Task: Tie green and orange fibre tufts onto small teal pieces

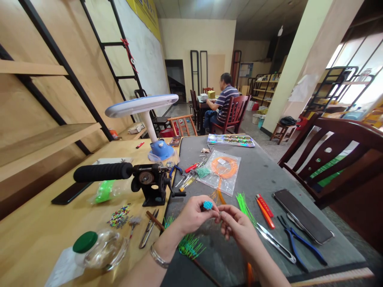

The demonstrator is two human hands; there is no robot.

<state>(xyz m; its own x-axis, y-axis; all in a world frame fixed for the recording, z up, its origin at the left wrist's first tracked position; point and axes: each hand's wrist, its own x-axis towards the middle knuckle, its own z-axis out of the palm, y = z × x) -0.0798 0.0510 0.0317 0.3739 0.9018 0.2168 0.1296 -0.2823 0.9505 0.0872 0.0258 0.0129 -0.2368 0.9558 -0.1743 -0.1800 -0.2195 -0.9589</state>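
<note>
One blue cluster (208, 205) is pinched by the left hand (193, 215), head facing the viewer, long axis hidden, thumb and forefinger of the right hand (236, 225) pressed together!

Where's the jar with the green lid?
In the head view, the jar is at lower left, on the wooden table, just below the colourful beads.

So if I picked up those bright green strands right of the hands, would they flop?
The green strands look thin, so they're probably very light. They lie fairly straight, so they may be springy rather than floppy. Their far ends fan apart, so they might scatter if lifted.
</note>
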